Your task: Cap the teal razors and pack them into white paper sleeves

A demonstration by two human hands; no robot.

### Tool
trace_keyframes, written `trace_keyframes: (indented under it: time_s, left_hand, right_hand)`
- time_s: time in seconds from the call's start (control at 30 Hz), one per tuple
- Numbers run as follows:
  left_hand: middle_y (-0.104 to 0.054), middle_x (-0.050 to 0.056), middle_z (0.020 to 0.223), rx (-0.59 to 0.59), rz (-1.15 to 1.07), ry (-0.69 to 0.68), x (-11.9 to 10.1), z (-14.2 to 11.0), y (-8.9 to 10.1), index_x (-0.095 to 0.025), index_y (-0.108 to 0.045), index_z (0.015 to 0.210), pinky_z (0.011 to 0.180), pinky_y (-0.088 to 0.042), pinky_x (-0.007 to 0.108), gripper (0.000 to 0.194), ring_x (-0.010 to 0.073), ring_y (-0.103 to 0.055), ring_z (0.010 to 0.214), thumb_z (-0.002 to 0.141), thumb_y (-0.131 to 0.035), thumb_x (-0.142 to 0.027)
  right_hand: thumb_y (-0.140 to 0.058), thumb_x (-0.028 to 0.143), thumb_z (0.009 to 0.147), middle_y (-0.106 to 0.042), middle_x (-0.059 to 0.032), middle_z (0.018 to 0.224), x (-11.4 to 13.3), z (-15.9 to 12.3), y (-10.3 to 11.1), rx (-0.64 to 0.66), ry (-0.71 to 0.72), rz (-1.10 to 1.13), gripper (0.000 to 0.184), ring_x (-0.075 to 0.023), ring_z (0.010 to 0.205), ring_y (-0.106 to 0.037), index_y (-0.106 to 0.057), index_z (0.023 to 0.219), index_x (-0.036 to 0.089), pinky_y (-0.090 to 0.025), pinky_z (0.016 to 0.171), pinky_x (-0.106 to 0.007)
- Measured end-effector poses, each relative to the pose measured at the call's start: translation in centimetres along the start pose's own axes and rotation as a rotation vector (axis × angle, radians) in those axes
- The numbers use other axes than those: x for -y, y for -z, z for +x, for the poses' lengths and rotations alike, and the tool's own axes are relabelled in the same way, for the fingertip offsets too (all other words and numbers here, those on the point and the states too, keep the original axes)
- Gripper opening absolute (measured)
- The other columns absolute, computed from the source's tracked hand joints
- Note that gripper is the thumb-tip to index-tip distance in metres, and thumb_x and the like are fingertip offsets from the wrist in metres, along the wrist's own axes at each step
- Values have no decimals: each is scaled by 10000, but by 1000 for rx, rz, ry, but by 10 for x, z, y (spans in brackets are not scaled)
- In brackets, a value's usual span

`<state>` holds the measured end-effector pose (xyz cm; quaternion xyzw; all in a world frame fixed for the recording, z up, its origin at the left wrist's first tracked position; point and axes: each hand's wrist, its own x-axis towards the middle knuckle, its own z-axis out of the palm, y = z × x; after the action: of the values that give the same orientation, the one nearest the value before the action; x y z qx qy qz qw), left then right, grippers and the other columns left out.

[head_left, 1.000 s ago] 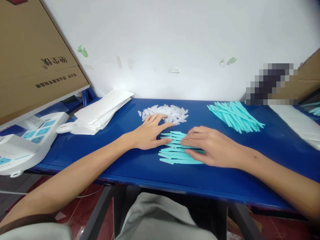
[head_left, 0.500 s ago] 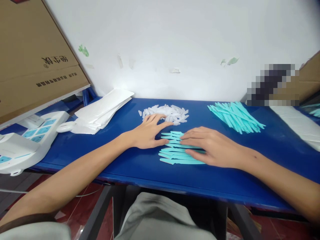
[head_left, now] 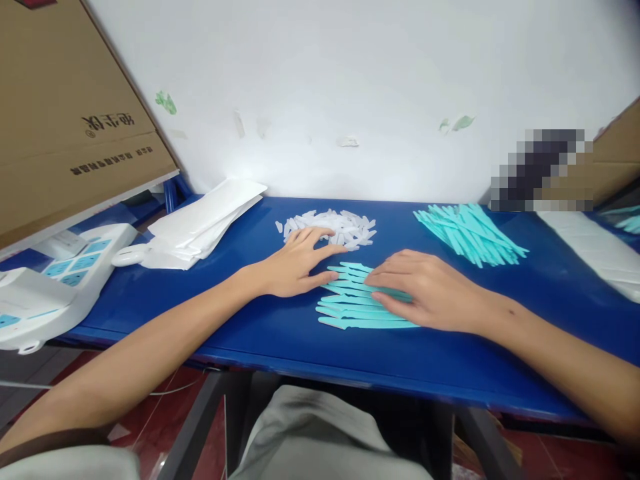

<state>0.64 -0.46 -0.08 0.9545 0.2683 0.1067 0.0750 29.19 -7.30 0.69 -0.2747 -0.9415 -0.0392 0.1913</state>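
A row of turquoise eyebrow razors (head_left: 345, 308) lies side by side on the blue table, blade ends pointing left. My left hand (head_left: 295, 265) has its fingers spread; its thumb tip rests at the blade ends, while its other fingertips reach the edge of a heap of small whitish plastic caps (head_left: 350, 227). Stretched over the handles is my right hand (head_left: 425, 290), fingers extended, covering the right part of the row. It appears to touch the razors from above, with none lifted.
A loose pile of similar turquoise razors (head_left: 470, 233) lies at the back right. White paper bags (head_left: 205, 223) and a white power strip (head_left: 100, 273) are on the left, under a leaning cardboard box (head_left: 75, 127). The white wall (head_left: 325, 87) bounds the blue table (head_left: 280, 340) behind.
My right hand has shifted slightly, its fingers drawn a little closer together over the razors. Some razors in the upper part of the row have moved slightly. My left hand is nearly still.
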Motion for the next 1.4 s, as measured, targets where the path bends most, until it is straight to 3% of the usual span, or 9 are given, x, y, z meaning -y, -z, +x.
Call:
trace_keyframes:
  time_s: [0.13, 0.43, 0.67, 0.93, 1.4]
  left_hand:
    - [-366, 188, 1614, -4, -36, -68, 0, -1, 2, -285, -471, 1568, 1195, -321, 664, 616, 416, -345, 1489, 1047, -475, -613]
    - [-350, 200, 1623, 18, -57, -67, 2, -1, 2, -275, -471, 1572, 1187, -310, 701, 663, 453, -325, 1493, 1012, -539, -623]
    - [-335, 184, 1638, 41, -79, -67, 1, 0, 2, -308, -447, 1584, 1188, -295, 711, 680, 447, -300, 1506, 1006, -530, -657]
    - [-346, 195, 1632, 28, -43, -74, 4, -1, -1, -290, -441, 1590, 1184, -303, 698, 660, 438, -320, 1497, 1027, -506, -630]
    - [-368, 178, 1626, 21, -50, -48, 5, -1, 0, -305, -455, 1587, 1189, -298, 680, 624, 435, -339, 1486, 1043, -491, -608]
  right_hand:
    - [-560, 258, 1033, -806, -110, 1095, 2, -2, 1, -11, 23, 46, 258, -255, 975, -741, -790, 1108, 168, -553, 867, -419]
    - [-576, 355, 1016, -700, -142, 1368, 21, 1, 2, 159, 111, 141, 310, -304, 1227, -644, -783, 1208, 227, -511, 1011, -499]
    - [-580, 373, 1011, -705, -139, 1352, 22, 1, 5, 191, 107, 161, 312, -311, 1229, -642, -790, 1180, 216, -503, 1032, -515]
    - [-565, 357, 1023, -732, -157, 1292, 16, 0, 1, 115, 65, 118, 341, -318, 1166, -675, -756, 1238, 175, -541, 974, -513]
    - [-553, 396, 1028, -714, -165, 1326, 11, 0, 1, 178, 39, 103, 367, -334, 1175, -668, -760, 1237, 177, -544, 982, -546]
